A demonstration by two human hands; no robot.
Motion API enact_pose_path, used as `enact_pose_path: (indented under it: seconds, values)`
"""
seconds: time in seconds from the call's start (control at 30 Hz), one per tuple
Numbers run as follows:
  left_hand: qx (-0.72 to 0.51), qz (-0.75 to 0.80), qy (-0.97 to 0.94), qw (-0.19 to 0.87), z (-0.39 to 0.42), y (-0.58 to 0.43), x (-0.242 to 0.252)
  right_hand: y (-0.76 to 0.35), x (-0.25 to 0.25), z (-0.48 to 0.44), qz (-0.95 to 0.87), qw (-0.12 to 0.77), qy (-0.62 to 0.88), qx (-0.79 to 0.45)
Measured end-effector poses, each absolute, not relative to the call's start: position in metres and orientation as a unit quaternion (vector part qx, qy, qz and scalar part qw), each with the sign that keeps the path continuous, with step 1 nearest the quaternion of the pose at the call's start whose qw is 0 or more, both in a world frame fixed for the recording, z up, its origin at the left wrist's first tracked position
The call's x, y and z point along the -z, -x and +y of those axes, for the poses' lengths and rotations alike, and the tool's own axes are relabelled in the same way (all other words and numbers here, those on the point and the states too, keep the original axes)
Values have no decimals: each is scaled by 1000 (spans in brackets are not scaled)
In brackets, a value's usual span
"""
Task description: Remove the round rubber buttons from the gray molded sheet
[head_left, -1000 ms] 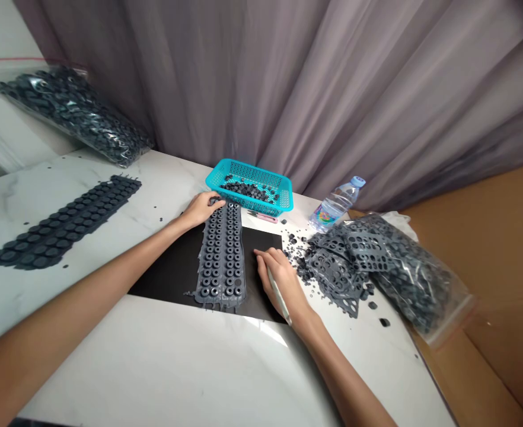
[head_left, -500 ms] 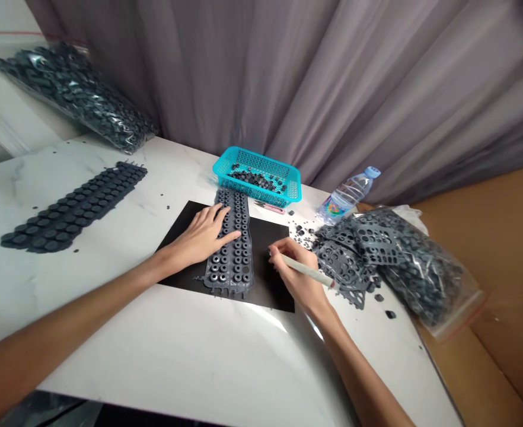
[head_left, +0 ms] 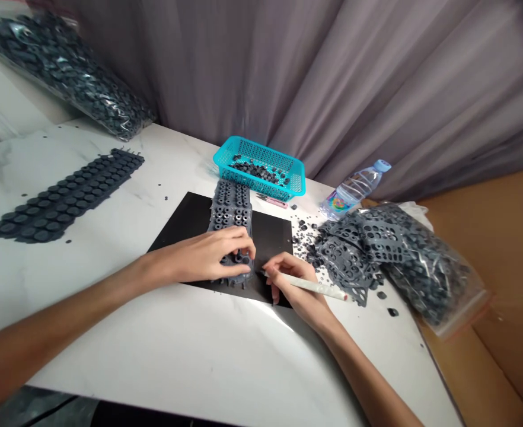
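Observation:
My left hand (head_left: 219,254) lies across the near part of a dark grey moulded rubber sheet (head_left: 231,204) with rows of round, holed studs. Its thumb is apart from the arched fingers, which rest on the sheet. Just right of the sheet, my right hand (head_left: 297,281) pinches a white pen-shaped tool (head_left: 317,287) with a red rear end. The tool's dark tip is close to the sheet's right edge; whether they touch I cannot tell. Beneath the sheet is a black mat (head_left: 179,222). My left hand hides some of the studs.
Behind the mat stands a turquoise basket (head_left: 303,184) with small dark pieces, beside a pink-handled tool (head_left: 276,203). At right are a water bottle (head_left: 354,191), perforated scraps (head_left: 344,252) and a filled bag (head_left: 439,273). Another studded sheet (head_left: 70,196) and large bag (head_left: 75,71) are left.
My left hand has slid toward the near end of the sheet, its fingers now more bent. My right hand has moved slightly nearer me with the pen-shaped tool. The whole view has shifted slightly.

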State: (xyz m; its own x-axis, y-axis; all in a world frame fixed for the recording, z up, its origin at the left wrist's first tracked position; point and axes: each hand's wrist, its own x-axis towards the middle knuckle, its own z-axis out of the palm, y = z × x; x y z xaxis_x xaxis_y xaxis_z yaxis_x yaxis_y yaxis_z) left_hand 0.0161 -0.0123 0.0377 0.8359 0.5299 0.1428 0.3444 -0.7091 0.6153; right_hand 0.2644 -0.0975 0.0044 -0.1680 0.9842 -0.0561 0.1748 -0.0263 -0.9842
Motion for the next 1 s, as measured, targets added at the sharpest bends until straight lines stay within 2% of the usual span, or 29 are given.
enact_pose_path:
  seconds: [0.1, 0.33, 1.0]
  values:
    - [-126, 227, -910, 324, -19, -19, -35, -261, -6, -100, -563, 401, 503, -519]
    - [-111, 235, -912, 317, -16, -19, -31, -255, -7, -103, -542, 402, 489, -553]
    - [-131, 216, -920, 300, -16, -21, -27, -252, -9, -105, -565, 388, 511, -518]
